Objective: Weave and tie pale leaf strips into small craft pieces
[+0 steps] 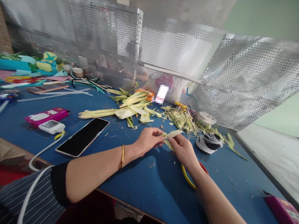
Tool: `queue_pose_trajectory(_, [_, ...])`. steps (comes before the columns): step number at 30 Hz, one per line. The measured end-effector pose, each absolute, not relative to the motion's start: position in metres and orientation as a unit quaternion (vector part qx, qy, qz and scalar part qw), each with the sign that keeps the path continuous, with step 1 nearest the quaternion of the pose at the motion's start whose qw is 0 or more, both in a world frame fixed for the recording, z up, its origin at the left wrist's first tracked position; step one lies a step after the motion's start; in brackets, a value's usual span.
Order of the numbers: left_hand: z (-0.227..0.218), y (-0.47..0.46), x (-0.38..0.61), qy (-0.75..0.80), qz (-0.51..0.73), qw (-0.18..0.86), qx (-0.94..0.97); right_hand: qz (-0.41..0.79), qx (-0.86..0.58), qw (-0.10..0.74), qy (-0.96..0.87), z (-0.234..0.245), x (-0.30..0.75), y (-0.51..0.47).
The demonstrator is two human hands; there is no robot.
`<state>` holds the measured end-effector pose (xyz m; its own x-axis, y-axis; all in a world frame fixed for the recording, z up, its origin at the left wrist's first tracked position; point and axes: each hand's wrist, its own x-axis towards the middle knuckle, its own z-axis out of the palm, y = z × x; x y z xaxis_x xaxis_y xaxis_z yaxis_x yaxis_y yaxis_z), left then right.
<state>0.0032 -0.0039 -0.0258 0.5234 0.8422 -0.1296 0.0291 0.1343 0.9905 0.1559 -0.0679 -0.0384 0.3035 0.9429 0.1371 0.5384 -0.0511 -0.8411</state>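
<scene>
Over the blue table [144, 186], my left hand [148, 140] and my right hand [184, 149] both pinch one pale green leaf strip [173, 134], held just above the tabletop. The left fingers grip its left end, and the right fingers close on its lower part. A gold bangle [122, 156] sits on my left wrist. Under my right wrist lies a pair of scissors with yellow and red handles [188, 179], partly hidden.
A pile of long green leaves [126, 109] and shredded scraps [187, 121] lies behind my hands. A spool [207, 143] and a tape roll [206, 117] sit right. A black phone [83, 137], white charger [51, 126] and pink box [46, 115] lie left. Perforated metal screen [233, 77] walls the back.
</scene>
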Motion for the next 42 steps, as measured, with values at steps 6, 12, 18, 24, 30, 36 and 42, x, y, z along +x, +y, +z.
queue_pose_trajectory(6, [-0.013, 0.004, -0.001, 0.409, 0.327, 0.69, 0.499, 0.314, -0.609, 0.437, -0.582, -0.008, 0.167, -0.079])
queue_pose_trajectory(12, [-0.014, 0.009, -0.004, 0.398, 0.327, 0.722, 0.461, 0.356, -0.561, 0.488, -0.566, 0.006, 0.17, -0.088])
queue_pose_trajectory(18, [-0.021, 0.016, -0.005, 0.357, 0.265, 0.814, 0.374, 0.42, -0.483, 0.543, -0.543, 0.005, 0.175, -0.087])
queue_pose_trajectory(24, [-0.021, 0.016, -0.005, 0.34, 0.234, 0.839, 0.356, 0.376, -0.496, 0.614, -0.485, -0.008, 0.172, -0.08])
queue_pose_trajectory(30, [-0.017, 0.006, -0.002, 0.387, 0.306, 0.697, 0.521, 0.23, -0.526, 0.57, -0.587, -0.012, 0.157, -0.082])
queue_pose_trajectory(36, [-0.021, 0.002, 0.003, 0.377, 0.34, 0.667, 0.546, 0.219, -0.609, 0.52, -0.558, -0.016, 0.148, -0.083])
queue_pose_trajectory(42, [-0.021, -0.001, 0.004, 0.382, 0.35, 0.645, 0.562, 0.245, -0.636, 0.469, -0.561, -0.023, 0.152, -0.078])
